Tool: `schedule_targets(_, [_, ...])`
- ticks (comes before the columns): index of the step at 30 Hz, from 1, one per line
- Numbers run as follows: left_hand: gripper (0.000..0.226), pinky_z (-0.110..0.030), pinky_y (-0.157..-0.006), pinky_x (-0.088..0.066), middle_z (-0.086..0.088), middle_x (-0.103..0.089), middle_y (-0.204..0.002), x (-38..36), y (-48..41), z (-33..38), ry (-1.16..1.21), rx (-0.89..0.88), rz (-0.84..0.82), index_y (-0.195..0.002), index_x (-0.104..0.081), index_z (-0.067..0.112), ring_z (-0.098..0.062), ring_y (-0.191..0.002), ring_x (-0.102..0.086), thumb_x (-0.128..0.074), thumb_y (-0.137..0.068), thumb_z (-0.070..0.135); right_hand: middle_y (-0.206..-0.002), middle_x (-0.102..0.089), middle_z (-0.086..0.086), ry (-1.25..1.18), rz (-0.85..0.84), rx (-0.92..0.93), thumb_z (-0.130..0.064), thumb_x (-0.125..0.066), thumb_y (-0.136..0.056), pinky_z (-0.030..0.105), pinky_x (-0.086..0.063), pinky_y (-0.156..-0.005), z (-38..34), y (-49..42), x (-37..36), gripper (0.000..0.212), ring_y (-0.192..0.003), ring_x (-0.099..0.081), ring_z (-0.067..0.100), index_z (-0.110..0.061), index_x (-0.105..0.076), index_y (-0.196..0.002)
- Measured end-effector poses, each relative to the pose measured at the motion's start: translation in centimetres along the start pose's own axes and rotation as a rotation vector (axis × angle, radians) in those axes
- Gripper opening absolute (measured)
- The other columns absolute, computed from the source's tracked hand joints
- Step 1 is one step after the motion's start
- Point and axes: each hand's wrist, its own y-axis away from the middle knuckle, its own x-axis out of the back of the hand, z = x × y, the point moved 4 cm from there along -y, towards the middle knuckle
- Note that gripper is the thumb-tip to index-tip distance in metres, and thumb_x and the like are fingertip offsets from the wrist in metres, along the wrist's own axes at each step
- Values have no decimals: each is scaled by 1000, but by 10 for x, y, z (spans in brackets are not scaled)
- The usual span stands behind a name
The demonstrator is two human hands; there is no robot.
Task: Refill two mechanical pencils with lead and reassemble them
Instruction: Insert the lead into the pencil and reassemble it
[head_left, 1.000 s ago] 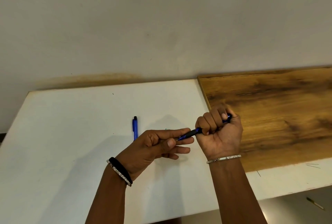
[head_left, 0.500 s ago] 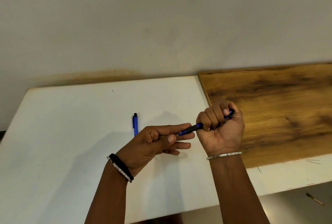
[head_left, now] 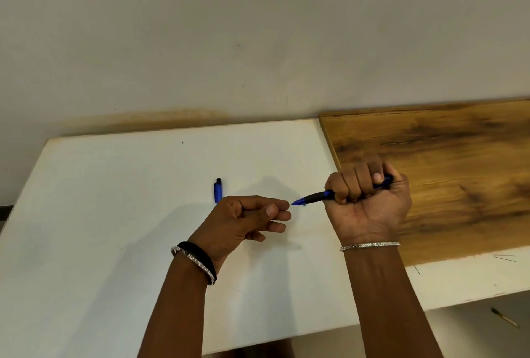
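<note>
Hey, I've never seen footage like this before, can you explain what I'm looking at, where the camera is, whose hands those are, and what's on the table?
There is no machine here. The camera is worn on a person's head, looking forward and down, so the two arms reaching in from the bottom are that person's own.

The right hand is closed in a fist around a blue mechanical pencil, its tip pointing left. The left hand pinches something very thin at that tip, probably a lead, though it is too fine to be sure.

On the white table lies a second blue pencil, partly hidden behind the left hand. A wooden board covers the table's right part.
</note>
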Motion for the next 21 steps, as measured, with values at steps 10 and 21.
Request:
schedule_targets(10, [31, -18, -62, -51, -2, -76, -105, -3, 0, 1, 22, 9, -12, -104, -74, 24, -12, -87, -73, -69, -79, 41, -44, -16, -6, 22, 29, -5, -35, -20, -95, 20, -17, -38, 2, 1, 3, 47, -36, -12, 10, -17, -36, -55])
schedule_targets(21, [16, -20, -51, -39, -1, -78, -92, 6, -2, -2, -60, 56, 188, -92, -77, 21, -10, -69, -71, -69, -83, 32, -47, -13, -4, 50, 101, 102, -45, -24, -94, 22, -13, -42, -2, 4, 10, 46, -38, -10, 12, -16, -31, -58])
